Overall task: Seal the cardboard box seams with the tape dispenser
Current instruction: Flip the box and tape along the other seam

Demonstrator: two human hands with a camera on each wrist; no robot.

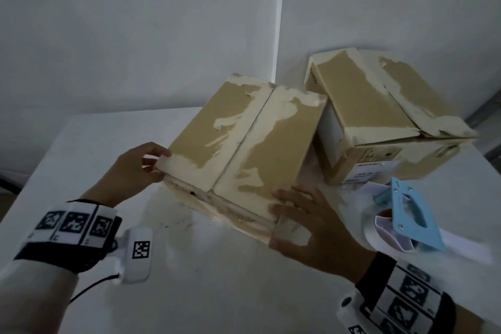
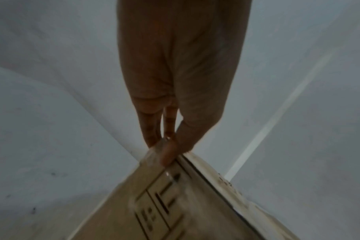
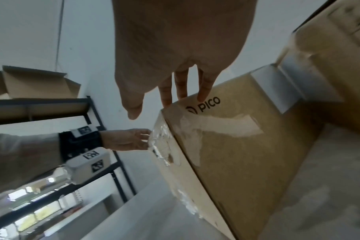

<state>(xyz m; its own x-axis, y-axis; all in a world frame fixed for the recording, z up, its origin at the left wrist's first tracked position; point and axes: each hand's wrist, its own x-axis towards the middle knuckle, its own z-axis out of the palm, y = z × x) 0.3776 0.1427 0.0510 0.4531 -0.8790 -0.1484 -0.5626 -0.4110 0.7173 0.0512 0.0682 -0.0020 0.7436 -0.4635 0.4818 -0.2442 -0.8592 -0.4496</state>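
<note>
At the near edge of the tabletop [image 1: 217, 293], the right hand [image 1: 311, 228] lay with spread, nearly straight fingers [image 1: 287, 195] on the near right corner of the cardboard box [image 1: 244, 138], holding nothing. The left hand [image 1: 135, 171] pinched the near left corner between thumb and fingers. The box seemed tilted, so I judged it was being positioned; both hands should set it flat with the middle seam [image 1: 244, 144] facing the person before taping. The blue tape dispenser [image 1: 406, 214] lay untouched just right of the right hand. A second box [image 1: 379, 106] stood behind, close enough to hinder a long pull.
</note>
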